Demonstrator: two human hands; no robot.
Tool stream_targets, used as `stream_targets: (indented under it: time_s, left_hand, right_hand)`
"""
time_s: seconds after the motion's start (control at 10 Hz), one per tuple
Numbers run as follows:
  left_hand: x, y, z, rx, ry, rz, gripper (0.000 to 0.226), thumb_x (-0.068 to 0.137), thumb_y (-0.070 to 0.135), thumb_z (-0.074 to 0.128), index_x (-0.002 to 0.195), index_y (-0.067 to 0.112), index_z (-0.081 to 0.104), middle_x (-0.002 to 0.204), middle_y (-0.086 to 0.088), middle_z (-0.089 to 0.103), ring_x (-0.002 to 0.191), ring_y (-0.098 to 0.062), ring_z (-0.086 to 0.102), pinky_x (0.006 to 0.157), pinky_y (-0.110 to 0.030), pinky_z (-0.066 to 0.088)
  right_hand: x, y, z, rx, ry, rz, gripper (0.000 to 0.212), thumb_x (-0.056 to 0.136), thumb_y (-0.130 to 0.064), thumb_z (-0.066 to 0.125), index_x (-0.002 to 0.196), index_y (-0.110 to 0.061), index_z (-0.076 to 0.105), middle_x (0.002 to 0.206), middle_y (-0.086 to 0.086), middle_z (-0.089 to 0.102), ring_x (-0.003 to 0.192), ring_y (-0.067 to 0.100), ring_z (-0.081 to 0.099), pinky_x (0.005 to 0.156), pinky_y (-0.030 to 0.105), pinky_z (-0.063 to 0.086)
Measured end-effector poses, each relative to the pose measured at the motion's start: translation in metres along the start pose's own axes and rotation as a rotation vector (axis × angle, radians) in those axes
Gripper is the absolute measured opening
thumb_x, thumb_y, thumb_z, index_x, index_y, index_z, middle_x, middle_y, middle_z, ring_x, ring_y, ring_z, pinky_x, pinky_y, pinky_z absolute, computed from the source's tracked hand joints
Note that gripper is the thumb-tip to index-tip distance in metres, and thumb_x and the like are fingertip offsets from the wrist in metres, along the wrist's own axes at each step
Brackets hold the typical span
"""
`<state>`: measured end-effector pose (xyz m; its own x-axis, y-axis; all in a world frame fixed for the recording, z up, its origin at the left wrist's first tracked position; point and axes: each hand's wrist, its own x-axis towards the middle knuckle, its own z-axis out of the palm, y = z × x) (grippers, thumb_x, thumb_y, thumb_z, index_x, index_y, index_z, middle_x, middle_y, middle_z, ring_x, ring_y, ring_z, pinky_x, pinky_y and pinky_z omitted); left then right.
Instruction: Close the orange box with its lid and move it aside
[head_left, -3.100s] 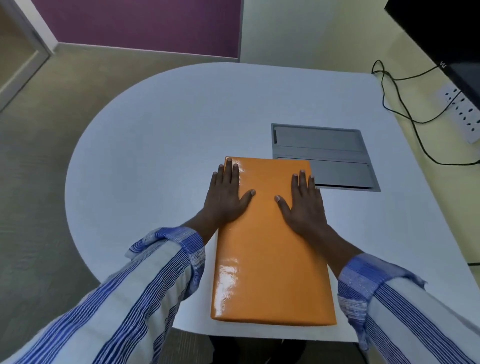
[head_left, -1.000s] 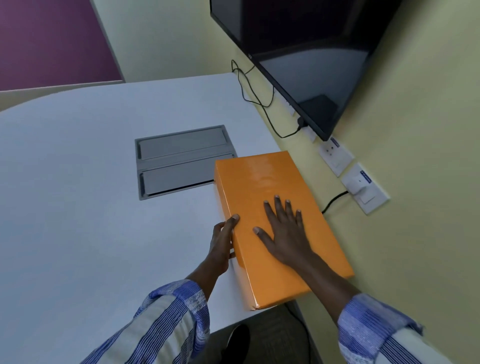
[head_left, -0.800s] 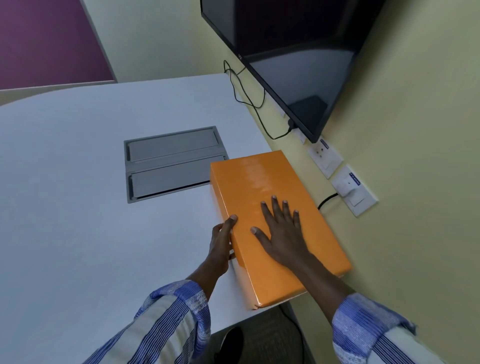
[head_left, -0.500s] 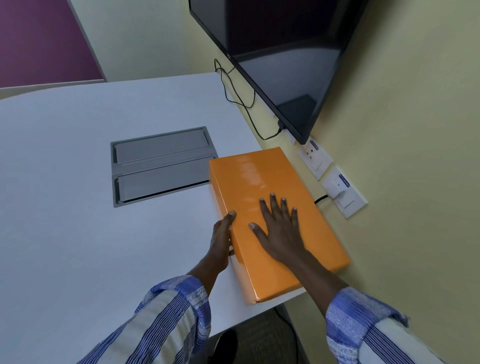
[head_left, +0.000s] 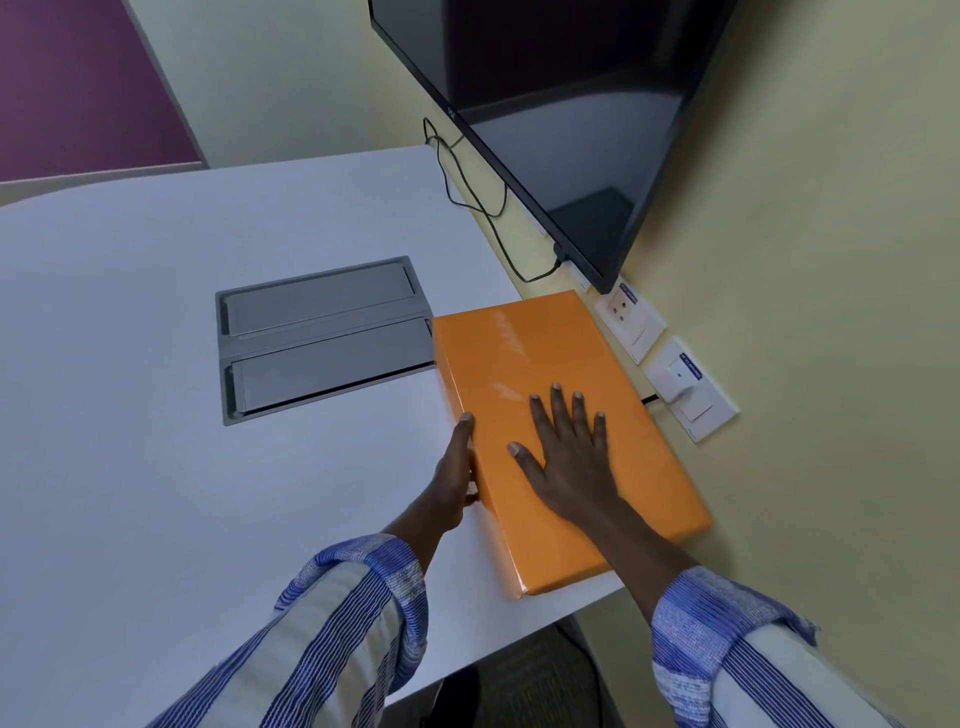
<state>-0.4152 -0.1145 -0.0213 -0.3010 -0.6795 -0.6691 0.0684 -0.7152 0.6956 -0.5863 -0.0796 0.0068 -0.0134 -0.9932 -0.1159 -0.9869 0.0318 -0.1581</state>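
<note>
The glossy orange box (head_left: 524, 353) lies closed, its lid on, at the right edge of the white table (head_left: 130, 364), close to the yellow wall; its near right corner reaches past the table edge. My right hand (head_left: 563, 457) rests flat on the lid with fingers spread. My left hand (head_left: 454, 475) presses against the box's left side wall, thumb up at the lid's edge; its fingers are hidden behind the palm.
A grey cable hatch (head_left: 322, 338) is set into the table just left of the box. A black wall screen (head_left: 550, 114) hangs above, with a black cable (head_left: 467, 192) and white wall sockets (head_left: 670, 364) right behind the box.
Since three seconds ago the closed box has slid from the table's front middle to its right edge by the wall. In the last second the hands have kept their places and my view has shifted slightly.
</note>
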Motion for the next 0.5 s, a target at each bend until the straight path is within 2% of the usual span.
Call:
stream_targets:
  time_s: [0.1, 0.2, 0.3, 0.4, 0.5]
  left_hand:
    - [-0.003, 0.004, -0.006, 0.040, -0.003, -0.024, 0.081, 0.086, 0.082, 0.036, 0.150, 0.032, 0.031, 0.142, -0.005, 0.052, 0.119, -0.027, 0.054, 0.100, -0.052, 0.046]
    - [-0.014, 0.010, -0.011, 0.141, 0.014, 0.004, 0.085, 0.088, 0.081, 0.031, 0.156, 0.031, 0.021, 0.161, -0.011, 0.035, 0.143, -0.037, 0.038, 0.113, -0.061, 0.033]
    - [-0.030, 0.012, -0.025, 0.224, 0.001, 0.091, 0.074, 0.091, 0.079, 0.026, 0.152, 0.039, 0.025, 0.166, -0.007, 0.029, 0.149, -0.036, 0.030, 0.114, -0.061, 0.030]
    - [-0.041, 0.007, -0.053, 0.502, 0.106, 0.177, 0.083, 0.091, 0.079, 0.024, 0.152, 0.024, 0.038, 0.162, -0.009, 0.038, 0.146, -0.033, 0.038, 0.117, -0.056, 0.033]
    - [-0.049, -0.003, -0.093, 0.880, 0.329, 0.212, 0.081, 0.097, 0.070, 0.030, 0.155, 0.013, 0.036, 0.157, -0.018, 0.042, 0.142, -0.036, 0.044, 0.113, -0.051, 0.040]
  right_hand:
    - [0.000, -0.002, -0.003, -0.012, -0.021, 0.006, 0.080, 0.097, -0.071, 0.019, 0.162, -0.027, 0.000, 0.171, 0.006, -0.010, 0.157, 0.033, -0.012, 0.124, 0.061, -0.002]
    - [0.002, -0.006, -0.011, -0.009, -0.062, 0.018, 0.082, 0.098, -0.069, 0.025, 0.162, -0.025, 0.001, 0.171, 0.008, -0.009, 0.157, 0.035, -0.010, 0.124, 0.061, -0.001]
    - [0.003, -0.022, -0.018, 0.030, -0.066, 0.029, 0.082, 0.098, -0.066, 0.034, 0.162, -0.021, 0.009, 0.171, 0.013, 0.000, 0.157, 0.035, -0.001, 0.125, 0.059, 0.004]
    - [-0.001, -0.059, -0.018, 0.028, -0.015, -0.053, 0.081, 0.098, -0.063, 0.037, 0.161, -0.017, 0.015, 0.170, 0.014, 0.008, 0.157, 0.035, 0.005, 0.125, 0.057, 0.009]
    - [-0.004, -0.109, -0.006, 0.009, -0.024, -0.189, 0.080, 0.099, -0.063, 0.033, 0.161, -0.017, 0.016, 0.170, 0.014, 0.008, 0.157, 0.035, 0.006, 0.125, 0.055, 0.010]
